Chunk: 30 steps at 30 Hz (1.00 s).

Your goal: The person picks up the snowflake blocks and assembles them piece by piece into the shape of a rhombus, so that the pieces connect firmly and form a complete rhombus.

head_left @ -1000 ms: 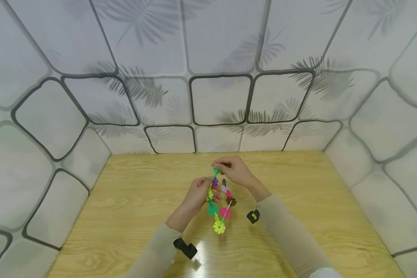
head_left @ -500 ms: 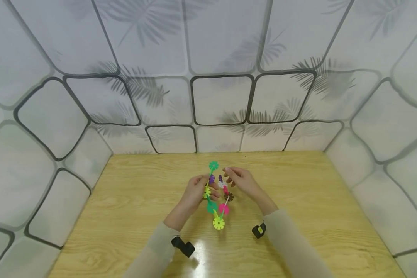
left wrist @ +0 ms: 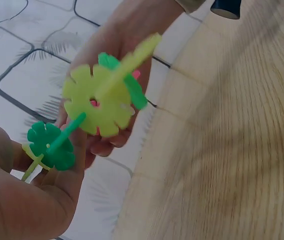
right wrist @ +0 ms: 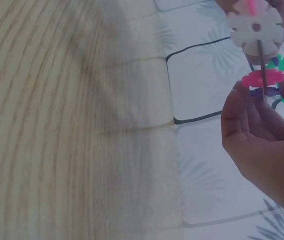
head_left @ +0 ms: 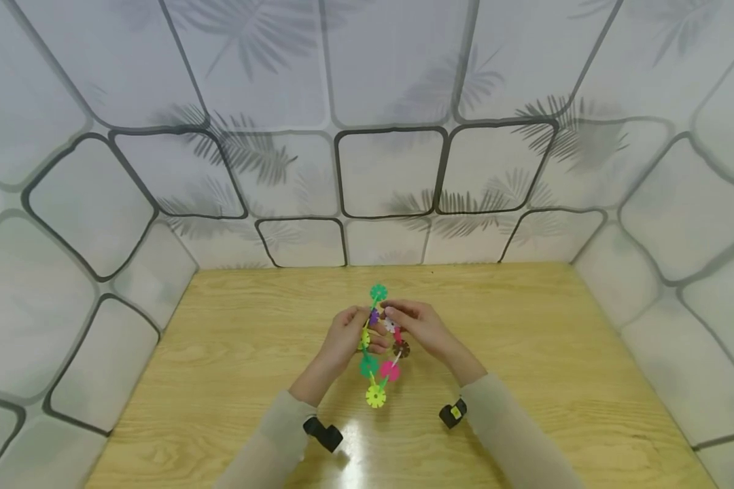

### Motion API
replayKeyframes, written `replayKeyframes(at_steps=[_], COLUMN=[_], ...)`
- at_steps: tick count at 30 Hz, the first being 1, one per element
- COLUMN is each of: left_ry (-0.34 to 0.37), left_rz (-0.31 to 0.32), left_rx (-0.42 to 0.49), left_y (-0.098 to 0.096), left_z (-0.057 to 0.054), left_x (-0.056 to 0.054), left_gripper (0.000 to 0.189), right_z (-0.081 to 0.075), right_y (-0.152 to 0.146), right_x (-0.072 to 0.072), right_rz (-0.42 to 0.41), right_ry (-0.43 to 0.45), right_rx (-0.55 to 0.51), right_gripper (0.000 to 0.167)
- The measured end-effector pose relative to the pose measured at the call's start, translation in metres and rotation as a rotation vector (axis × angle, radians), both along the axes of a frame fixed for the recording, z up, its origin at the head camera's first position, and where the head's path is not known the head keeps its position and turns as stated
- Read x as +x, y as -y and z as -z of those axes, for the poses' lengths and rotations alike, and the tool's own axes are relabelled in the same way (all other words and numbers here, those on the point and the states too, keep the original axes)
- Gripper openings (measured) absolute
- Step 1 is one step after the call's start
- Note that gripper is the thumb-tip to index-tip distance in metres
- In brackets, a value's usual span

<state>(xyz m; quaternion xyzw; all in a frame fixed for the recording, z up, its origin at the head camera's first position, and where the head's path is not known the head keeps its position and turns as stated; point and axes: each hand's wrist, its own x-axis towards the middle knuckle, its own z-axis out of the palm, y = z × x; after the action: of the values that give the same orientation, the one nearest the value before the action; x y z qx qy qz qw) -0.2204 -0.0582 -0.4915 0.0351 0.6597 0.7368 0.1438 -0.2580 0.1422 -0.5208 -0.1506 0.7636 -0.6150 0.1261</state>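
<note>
A chain of slotted plastic flower discs hangs in a loop between both hands in the head view. My left hand (head_left: 341, 341) pinches one side of it near a purple disc (head_left: 374, 316). Above those fingers a green disc (head_left: 378, 293) sticks up at one end. My right hand (head_left: 429, 331) pinches the other side near a white disc (head_left: 391, 324); the right wrist view shows its fingers about a purple disc (right wrist: 263, 92) under a pink one (right wrist: 254, 79). A yellow disc (head_left: 376, 396) forms the loop's bottom, with pink (head_left: 390, 371) and brown discs (head_left: 401, 349) up the right side.
Below the hands lies a light wooden tabletop (head_left: 238, 353). Pale walls (head_left: 385, 173) with a dark stone-outline and leaf pattern stand behind it and at both sides. A black camera is strapped at each wrist.
My right hand let go of the top green disc, moved down and right, then came back left to pinch the other end of the chain. My left hand keeps its hold.
</note>
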Motion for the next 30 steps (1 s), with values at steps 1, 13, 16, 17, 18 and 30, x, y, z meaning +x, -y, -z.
replayKeyframes(at_steps=[1, 13, 16, 17, 18, 30], left_ry=[-0.005, -0.036, -0.041, -0.044, -0.048, -0.093], left_rz=[-0.007, -0.046, -0.047, -0.045, -0.044, -0.031], left_rx=[-0.006, -0.076, -0.071, -0.069, -0.069, -0.086], left_y=[0.0, -0.002, -0.002, -0.002, -0.002, -0.003], left_z=[0.0, 0.008, 0.008, 0.008, 0.008, 0.007], left_x=[0.0, 0.002, 0.002, 0.002, 0.003, 0.003], left_gripper=[0.039, 0.037, 0.036, 0.035, 0.035, 0.034], right_z=[-0.001, -0.016, -0.018, -0.018, -0.018, -0.019], right_y=[0.0, 0.006, 0.006, 0.006, 0.006, 0.004], right_x=[0.001, 0.005, 0.006, 0.006, 0.006, 0.005], right_rz=[0.001, 0.009, 0.016, 0.016, 0.016, -0.02], right_ry=[-0.005, -0.031, -0.01, -0.008, -0.004, -0.067], right_rx=[0.001, -0.001, -0.002, -0.002, -0.004, -0.039], right_gripper=[0.045, 0.051, 0.055, 0.055, 0.055, 0.052])
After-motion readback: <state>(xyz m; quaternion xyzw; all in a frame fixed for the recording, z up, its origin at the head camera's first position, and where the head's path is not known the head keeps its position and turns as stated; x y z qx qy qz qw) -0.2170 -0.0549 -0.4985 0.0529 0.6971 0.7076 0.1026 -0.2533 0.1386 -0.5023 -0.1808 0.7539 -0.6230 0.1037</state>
